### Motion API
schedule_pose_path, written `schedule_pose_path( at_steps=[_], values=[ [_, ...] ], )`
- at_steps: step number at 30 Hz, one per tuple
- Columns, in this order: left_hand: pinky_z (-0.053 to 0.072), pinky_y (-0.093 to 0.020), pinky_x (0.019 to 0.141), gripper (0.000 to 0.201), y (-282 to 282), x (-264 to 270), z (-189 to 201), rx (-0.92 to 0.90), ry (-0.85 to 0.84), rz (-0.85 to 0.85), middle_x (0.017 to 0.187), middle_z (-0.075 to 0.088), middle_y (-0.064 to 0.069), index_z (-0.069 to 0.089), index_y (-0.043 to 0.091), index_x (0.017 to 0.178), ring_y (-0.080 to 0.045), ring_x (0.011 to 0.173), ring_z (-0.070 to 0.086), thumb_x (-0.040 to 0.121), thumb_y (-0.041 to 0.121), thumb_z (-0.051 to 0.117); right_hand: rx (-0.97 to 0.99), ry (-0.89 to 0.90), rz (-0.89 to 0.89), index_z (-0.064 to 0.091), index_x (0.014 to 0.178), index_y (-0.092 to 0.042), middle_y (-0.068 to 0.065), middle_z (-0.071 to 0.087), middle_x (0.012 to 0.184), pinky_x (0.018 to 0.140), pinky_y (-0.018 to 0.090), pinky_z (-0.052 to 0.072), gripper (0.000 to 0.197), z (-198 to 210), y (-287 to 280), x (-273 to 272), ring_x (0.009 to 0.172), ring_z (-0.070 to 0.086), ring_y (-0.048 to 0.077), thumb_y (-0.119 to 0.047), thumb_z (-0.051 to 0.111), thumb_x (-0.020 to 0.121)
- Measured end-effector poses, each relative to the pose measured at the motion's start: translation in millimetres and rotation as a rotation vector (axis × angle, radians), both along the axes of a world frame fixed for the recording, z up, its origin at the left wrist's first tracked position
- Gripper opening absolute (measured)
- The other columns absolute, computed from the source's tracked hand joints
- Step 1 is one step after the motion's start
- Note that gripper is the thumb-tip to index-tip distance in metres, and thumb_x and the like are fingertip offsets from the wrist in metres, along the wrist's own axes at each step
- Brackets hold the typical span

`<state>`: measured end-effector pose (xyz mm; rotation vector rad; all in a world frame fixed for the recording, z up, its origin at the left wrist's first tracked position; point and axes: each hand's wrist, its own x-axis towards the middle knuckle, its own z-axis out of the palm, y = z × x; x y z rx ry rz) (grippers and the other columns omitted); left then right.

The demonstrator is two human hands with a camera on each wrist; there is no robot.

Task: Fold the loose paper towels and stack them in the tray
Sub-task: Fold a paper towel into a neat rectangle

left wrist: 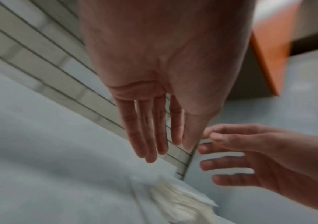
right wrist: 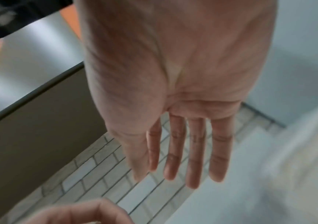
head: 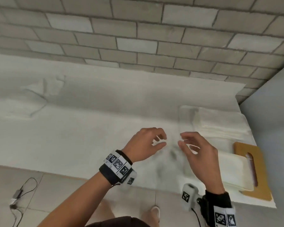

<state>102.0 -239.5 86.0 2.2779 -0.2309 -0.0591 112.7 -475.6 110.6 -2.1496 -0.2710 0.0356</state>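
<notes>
Both my left hand and right hand hover empty, fingers loosely spread, over the white counter. Loose paper towels lie well off to my left; the tray of folded ones sits right. I should probably reach left, take one sheet by its corners, and crease it flat.

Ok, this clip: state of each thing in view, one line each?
left hand: open, holding nothing.
right hand: open, holding nothing.
tray: clear, holds folded towels.
folded towels: stacked in tray.
loose paper towels: unfolded, crumpled, far left.
cutting board: flat, towel on it.
</notes>
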Motion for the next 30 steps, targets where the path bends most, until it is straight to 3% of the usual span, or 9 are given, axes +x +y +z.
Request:
schedule_pose_path(
  at_steps=[8,11,13,16,19,23,25,28,30],
  values=[
    [0.062,-0.037,0.076,0.014,320,-66,-78,0.058,0.032,0.54,0.087,0.072,0.018,0.066,0.035,0.091,-0.003,0.085,0.07,0.094,0.022,0.071,0.16,0.189,0.087,0.077,0.099,-0.032,-0.019,0.08,0.1,0.089,0.029,0.061,0.016,-93,258,-25,0.096,0.076,0.006,-0.015,0.077,0.1],
    [0.059,-0.046,0.084,0.018,432,-79,-93,0.247,-0.01,0.675,0.111,0.072,-0.001,0.069,0.024,0.11,-0.028,0.106,0.066,0.094,0.019,0.074,0.126,0.203,0.14,0.077,0.098,-0.033,-0.021,0.079,0.103,0.09,0.03,0.06,0.018,-114,335,-28,0.097,0.076,0.005,-0.015,0.076,0.101],
    [0.053,-0.056,0.099,0.044,503,-76,-101,0.386,0.029,0.759,0.137,0.061,-0.013,0.064,0.016,0.13,-0.044,0.129,0.053,0.09,0.026,0.079,0.106,0.21,0.172,0.077,0.098,-0.033,-0.022,0.078,0.104,0.09,0.027,0.059,0.017,-117,376,-29,0.099,0.075,0.005,-0.016,0.075,0.101],
    [0.023,-0.057,0.126,0.084,582,-72,-122,0.467,0.27,0.751,0.17,0.026,-0.01,0.038,0.026,0.158,-0.042,0.159,0.015,0.089,0.057,0.075,0.084,0.211,0.242,0.077,0.097,-0.034,-0.023,0.077,0.105,0.087,0.021,0.058,0.016,-111,429,-24,0.099,0.074,0.003,-0.019,0.074,0.102],
    [0.018,-0.052,0.129,0.083,606,-72,-139,0.512,0.402,0.624,0.177,0.01,-0.002,0.024,0.034,0.166,-0.038,0.162,0.009,0.097,0.07,0.053,0.024,0.185,0.301,0.074,0.096,-0.035,-0.022,0.076,0.104,0.084,0.016,0.053,0.016,-111,473,-9,0.101,0.072,0.004,-0.021,0.073,0.103],
    [0.042,-0.052,0.116,0.06,578,-77,-135,0.604,0.251,0.448,0.168,0.038,-0.003,0.048,0.028,0.156,-0.042,0.143,0.045,0.101,0.052,0.043,-0.132,0.166,0.339,0.066,0.111,-0.045,-0.023,0.071,0.114,0.091,0.029,0.057,0.013,-121,525,10,0.106,0.067,-0.001,-0.038,0.071,0.102],
    [0.055,-0.048,0.1,0.057,557,-84,-136,0.574,0.138,0.377,0.15,0.062,-0.004,0.066,0.02,0.137,-0.039,0.119,0.061,0.097,0.049,0.038,-0.194,0.207,0.375,0.052,0.134,-0.055,-0.017,0.058,0.139,0.101,0.037,0.056,0.042,-124,550,11,0.119,0.062,0.004,-0.043,0.072,0.098],
    [0.056,-0.039,0.083,0.044,539,-91,-130,0.289,0.04,0.43,0.111,0.078,0.004,0.076,0.022,0.11,-0.024,0.093,0.065,0.102,0.051,0.044,-0.324,0.196,0.508,0.024,0.156,-0.066,-0.007,0.025,0.164,0.113,0.042,0.05,0.09,-125,582,8,0.137,0.048,0.014,-0.028,0.077,0.093],
    [0.051,-0.035,0.077,0.032,543,-89,-111,0.086,0.099,0.439,0.089,0.074,0.011,0.072,0.026,0.093,-0.013,0.081,0.063,0.104,0.05,0.054,-0.208,0.194,0.505,0.035,0.153,-0.064,-0.01,0.033,0.157,0.114,0.039,0.049,0.083,-125,592,7,0.135,0.051,0.011,-0.021,0.076,0.094]
  ],
)
